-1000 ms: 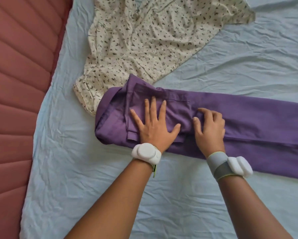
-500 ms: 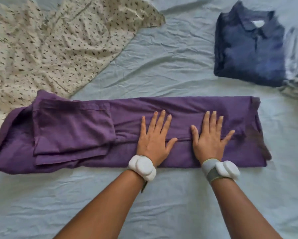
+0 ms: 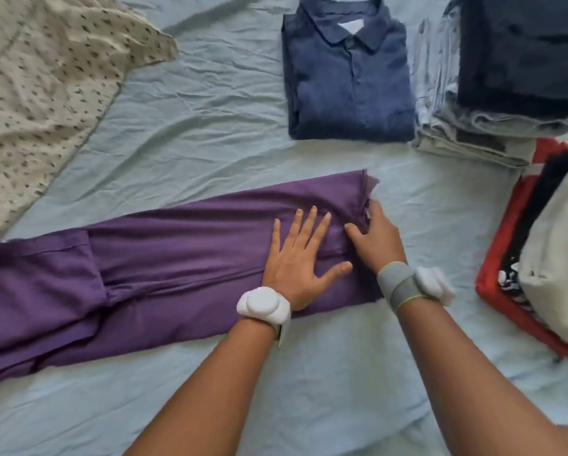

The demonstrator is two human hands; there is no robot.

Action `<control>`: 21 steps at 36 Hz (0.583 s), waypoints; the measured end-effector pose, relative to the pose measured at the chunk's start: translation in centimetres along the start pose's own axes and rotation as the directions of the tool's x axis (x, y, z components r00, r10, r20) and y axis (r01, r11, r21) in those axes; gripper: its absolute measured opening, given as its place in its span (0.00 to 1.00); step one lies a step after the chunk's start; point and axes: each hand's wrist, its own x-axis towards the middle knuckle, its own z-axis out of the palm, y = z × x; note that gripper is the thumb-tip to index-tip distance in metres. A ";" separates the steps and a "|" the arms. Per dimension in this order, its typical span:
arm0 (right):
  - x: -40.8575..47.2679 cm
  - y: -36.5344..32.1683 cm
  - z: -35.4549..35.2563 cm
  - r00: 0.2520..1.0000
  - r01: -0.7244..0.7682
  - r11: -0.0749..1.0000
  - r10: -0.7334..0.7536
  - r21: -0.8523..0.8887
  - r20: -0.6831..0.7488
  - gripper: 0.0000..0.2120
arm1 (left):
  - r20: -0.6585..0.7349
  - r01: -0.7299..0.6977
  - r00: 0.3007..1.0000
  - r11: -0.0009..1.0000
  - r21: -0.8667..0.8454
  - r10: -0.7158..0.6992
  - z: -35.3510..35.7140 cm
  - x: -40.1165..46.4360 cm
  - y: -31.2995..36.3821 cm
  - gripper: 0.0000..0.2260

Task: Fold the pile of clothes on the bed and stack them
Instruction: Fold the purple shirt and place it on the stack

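Observation:
A long purple garment [image 3: 177, 251], folded into a narrow strip, lies across the light blue bed sheet [image 3: 210, 133]. My left hand [image 3: 299, 258] presses flat on it near its right end, fingers straight and spread. Beside it, my right hand [image 3: 379, 241] is at the strip's right edge, with thumb and curled fingers pinching the hem. A cream floral garment [image 3: 45, 93] lies unfolded at the far left. A folded navy collared shirt [image 3: 348, 77] sits beyond the purple strip.
A stack of folded dark and grey clothes [image 3: 506, 77] stands at the far right. Nearer on the right lies a second pile with a red piece [image 3: 499, 258] under a beige one [image 3: 559, 258].
My view has swung right along the purple strip. Both hands slid to its right end. My right hand went from lying flat to pinching the hem.

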 end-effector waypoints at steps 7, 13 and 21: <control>-3.7 -6.8 2.0 0.975 0.212 0.950 -0.222 0.230 0.017 0.21 | 0.277 0.297 0.922 0.032 -0.954 -0.271 -7.3 -1.3 -0.2 0.33; -10.5 -14.2 8.8 0.880 0.311 0.862 -0.420 0.401 0.221 0.24 | 0.299 0.082 0.865 -0.474 -0.877 -0.403 -12.1 -6.7 -8.6 0.38; -10.6 -12.6 12.0 0.931 0.349 0.934 -0.356 -0.080 -0.086 0.19 | 0.317 0.318 0.795 -0.089 -0.944 -0.517 -10.4 -9.6 -12.6 0.31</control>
